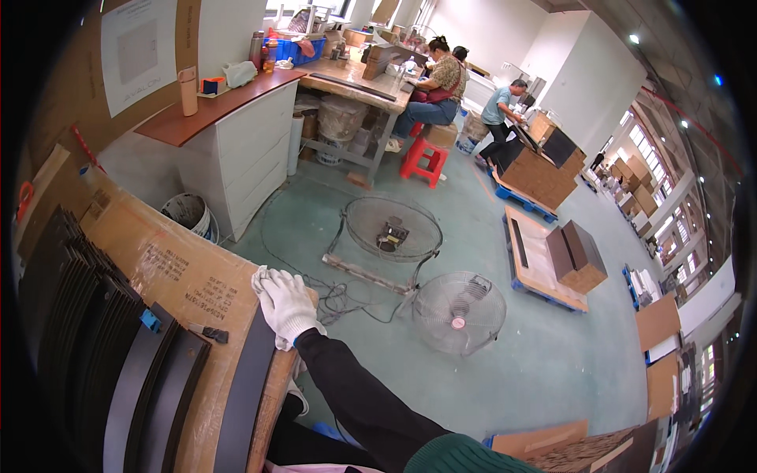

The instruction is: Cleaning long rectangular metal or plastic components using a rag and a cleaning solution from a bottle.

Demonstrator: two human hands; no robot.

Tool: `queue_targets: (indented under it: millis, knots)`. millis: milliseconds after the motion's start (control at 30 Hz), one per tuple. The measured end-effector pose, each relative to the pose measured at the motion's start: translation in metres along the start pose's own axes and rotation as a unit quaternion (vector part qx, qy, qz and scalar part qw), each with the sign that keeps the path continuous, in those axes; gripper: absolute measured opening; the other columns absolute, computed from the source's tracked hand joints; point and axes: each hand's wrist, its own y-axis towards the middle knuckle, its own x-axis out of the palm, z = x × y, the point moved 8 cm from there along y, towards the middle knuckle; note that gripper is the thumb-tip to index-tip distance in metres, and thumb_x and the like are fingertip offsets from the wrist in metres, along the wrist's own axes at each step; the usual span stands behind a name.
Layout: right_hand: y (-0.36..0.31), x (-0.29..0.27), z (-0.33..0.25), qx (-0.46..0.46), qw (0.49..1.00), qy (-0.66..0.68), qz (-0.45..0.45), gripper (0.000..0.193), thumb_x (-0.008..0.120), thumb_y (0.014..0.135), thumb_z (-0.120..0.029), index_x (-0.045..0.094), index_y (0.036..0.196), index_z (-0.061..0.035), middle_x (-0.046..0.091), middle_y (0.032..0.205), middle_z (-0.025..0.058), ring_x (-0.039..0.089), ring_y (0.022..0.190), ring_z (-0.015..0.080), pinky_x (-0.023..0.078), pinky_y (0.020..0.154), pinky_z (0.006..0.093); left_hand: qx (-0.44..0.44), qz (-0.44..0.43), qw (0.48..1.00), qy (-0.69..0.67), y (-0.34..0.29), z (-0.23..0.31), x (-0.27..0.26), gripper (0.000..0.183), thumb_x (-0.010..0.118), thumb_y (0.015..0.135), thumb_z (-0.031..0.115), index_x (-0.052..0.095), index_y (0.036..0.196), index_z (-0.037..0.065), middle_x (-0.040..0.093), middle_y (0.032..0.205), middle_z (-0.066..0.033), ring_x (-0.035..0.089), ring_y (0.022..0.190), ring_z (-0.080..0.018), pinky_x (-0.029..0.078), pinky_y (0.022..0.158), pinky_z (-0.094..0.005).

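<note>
My right hand [288, 307], in a white knitted glove with a black sleeve behind it, lies over the far end of a long dark grey panel [243, 398]. Its fingers are pressed together and bent over what looks like a white cloth [284, 344], which shows at the edges of the glove. The panel runs along the right edge of a bench covered with brown cardboard [201, 272]. Farther left stand many dark panels [67, 315] in a row, with a small blue piece [151, 319] on one. A small dark object [214, 334] lies between them. My left hand is out of view.
Beyond the bench stand a bucket [189, 213] and a white cabinet [244, 158] with a reddish top. Two fan cages [394, 229] and loose cables [339, 296] lie on the green floor. Seated people [438, 83] work at a far table; another person [505, 106] stands by boxes.
</note>
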Motion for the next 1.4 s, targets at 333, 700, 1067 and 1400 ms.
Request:
queue_targets:
  millis: [333,700,1067,1400]
  knots:
    - [-0.001,-0.004,-0.002,-0.006,1.0,0.015,0.016,0.033,0.054,0.103,-0.027,0.066,0.124,-0.0051,0.062,0.139,0.0168,0.052,0.133,0.0344,0.037,0.113,0.0464,0.032,0.031,0.999,-0.005,-0.001,0.0,0.0,0.1,0.09,0.069,0.036,0.048,0.156,0.01,0.049,0.139,-0.032,0.05,0.126,-0.0515,0.044,0.106,-0.0612]
    - [0.0,0.0,0.001,-0.008,1.0,0.002,0.007,0.035,0.054,0.103,-0.029,0.065,0.126,-0.0063,0.062,0.139,0.0153,0.051,0.134,0.0335,0.036,0.114,0.0466,0.044,0.056,0.997,0.007,0.001,0.006,-0.004,0.097,0.089,0.067,0.036,0.052,0.153,0.008,0.053,0.135,-0.0306,0.053,0.123,-0.0512,0.045,0.106,-0.0604]
    - [-0.002,0.002,0.0,-0.003,1.0,-0.005,0.0,0.035,0.053,0.104,-0.031,0.067,0.125,-0.007,0.063,0.139,0.0142,0.051,0.134,0.0318,0.037,0.112,0.0444,0.02,0.041,0.999,0.005,-0.003,0.002,-0.001,0.102,0.093,0.064,0.027,0.05,0.154,0.011,0.05,0.138,-0.0293,0.051,0.127,-0.0493,0.044,0.107,-0.06]
    - [0.0,-0.002,-0.002,-0.003,1.0,0.007,0.013,0.031,0.054,0.103,-0.029,0.068,0.121,-0.0068,0.064,0.135,0.0141,0.053,0.13,0.0323,0.038,0.111,0.0451,0.02,0.04,0.999,0.009,0.0,0.001,-0.003,0.1,0.094,0.064,0.029,0.05,0.153,0.011,0.05,0.138,-0.0295,0.05,0.128,-0.0498,0.043,0.109,-0.0606]
